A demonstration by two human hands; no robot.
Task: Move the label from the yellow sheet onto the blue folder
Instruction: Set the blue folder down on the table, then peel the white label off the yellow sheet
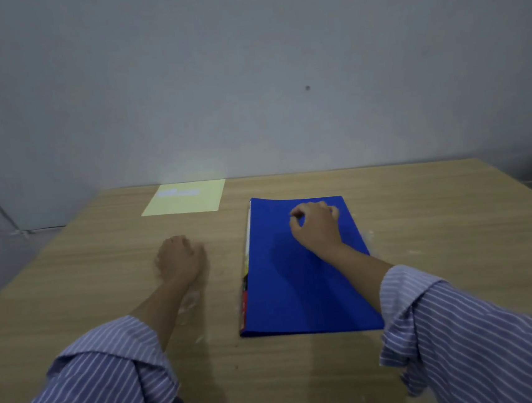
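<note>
Counter (pixel 422 218): pale wood-grain top, far edge against a plain grey wall (pixel 246 73) carrying 1 small dark spot.

Yellow sheet (pixel 187 204): flat at the far edge, left of centre. A whitish label (pixel 180 192) lies on its far part.

Blue folder (pixel 299 289): flat, right of centre, closed, coloured papers showing along its left edge.

Left hand (pixel 180 258): on bare wood left of the folder, fingers curled in loosely, holding nothing visible.

Right hand (pixel 315 225): over the folder's far part, thumb and fingers pinched narrow; whether they hold anything, I cannot tell.

Sleeves: striped, rolled back.
</note>
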